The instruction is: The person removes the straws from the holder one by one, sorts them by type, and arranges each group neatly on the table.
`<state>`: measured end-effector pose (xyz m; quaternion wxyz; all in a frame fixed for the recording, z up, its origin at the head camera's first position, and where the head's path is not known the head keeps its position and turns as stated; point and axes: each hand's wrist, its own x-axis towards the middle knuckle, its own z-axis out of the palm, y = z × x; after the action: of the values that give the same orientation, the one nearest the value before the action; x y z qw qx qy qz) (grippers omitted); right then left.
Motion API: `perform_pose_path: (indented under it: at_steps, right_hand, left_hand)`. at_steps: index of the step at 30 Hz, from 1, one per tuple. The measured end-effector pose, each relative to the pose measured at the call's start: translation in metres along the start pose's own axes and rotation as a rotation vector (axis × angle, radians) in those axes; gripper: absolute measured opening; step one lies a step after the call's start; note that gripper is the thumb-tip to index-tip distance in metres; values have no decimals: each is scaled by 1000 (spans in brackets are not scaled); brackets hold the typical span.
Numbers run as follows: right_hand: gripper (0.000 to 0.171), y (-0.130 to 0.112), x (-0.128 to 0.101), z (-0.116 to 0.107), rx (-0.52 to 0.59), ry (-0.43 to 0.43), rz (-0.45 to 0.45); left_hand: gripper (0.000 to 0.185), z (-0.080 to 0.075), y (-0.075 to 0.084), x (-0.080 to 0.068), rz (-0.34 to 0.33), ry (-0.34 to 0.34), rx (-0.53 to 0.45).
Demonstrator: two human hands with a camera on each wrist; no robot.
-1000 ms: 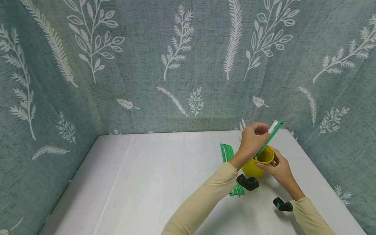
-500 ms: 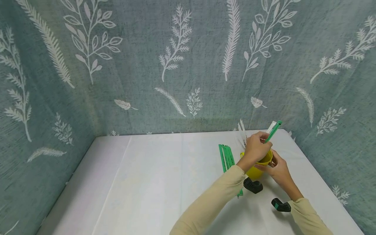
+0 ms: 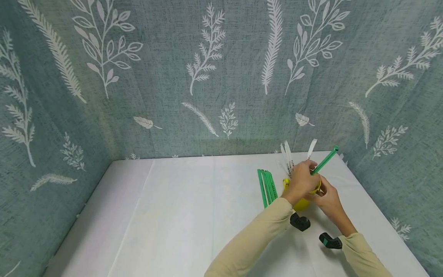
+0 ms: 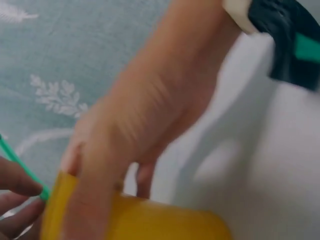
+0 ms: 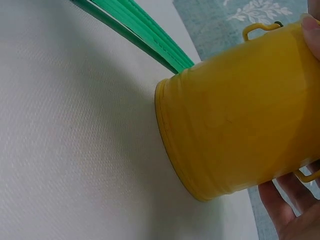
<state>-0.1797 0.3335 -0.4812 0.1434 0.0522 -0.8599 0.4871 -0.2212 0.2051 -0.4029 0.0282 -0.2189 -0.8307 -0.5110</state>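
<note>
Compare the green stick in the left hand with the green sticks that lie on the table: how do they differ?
The green stick held by the left hand is single, tilted up, its lower end at the yellow bucket. The green sticks on the table form a bundle, flat on the white table, left of the bucket, and no hand touches them. Both look long, thin and the same green.
</note>
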Motion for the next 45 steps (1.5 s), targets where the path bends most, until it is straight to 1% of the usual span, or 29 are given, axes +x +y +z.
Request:
perform_pose_path:
  at_steps: [5, 7, 12, 17, 20, 22, 26, 32, 36, 38, 41, 45]
  right_hand:
    - [59, 1, -1, 2, 16, 4, 9]
    - [59, 1, -2, 3, 17, 2, 16]
    - [63, -1, -2, 5, 25, 3, 23]
    - [65, -2, -1, 4, 24, 6, 31]
    - [63, -3, -1, 4, 25, 8, 28]
    - [61, -2, -1, 5, 26, 12, 22]
    - [57, 0, -1, 5, 24, 21, 23]
    - [69, 0, -1, 4, 21, 21, 30]
    - [71, -2, -1, 2, -9, 11, 37]
    - [71, -3, 0, 1, -38, 2, 43]
    - [71, -4, 1, 0, -46, -9, 45]
    - [77, -5, 3, 0, 18, -27, 48]
  left_hand:
    - [28, 6, -6, -2, 93, 29, 123]
    - [27, 8, -7, -3, 109, 41, 160]
    - [24, 10, -8, -3, 118, 51, 195]
    - [19, 11, -8, -2, 114, 62, 285]
    - [17, 11, -8, -2, 113, 59, 303]
    - [15, 11, -8, -2, 118, 53, 288]
    - [15, 10, -8, -3, 154, 55, 232]
    - [14, 8, -4, -5, 199, 92, 113]
    - [15, 5, 2, -5, 223, 128, 58]
    - [16, 2, 6, -6, 244, 144, 31]
    - [16, -3, 12, -7, 285, 172, -1]
    - [16, -12, 18, -8, 349, 193, -71]
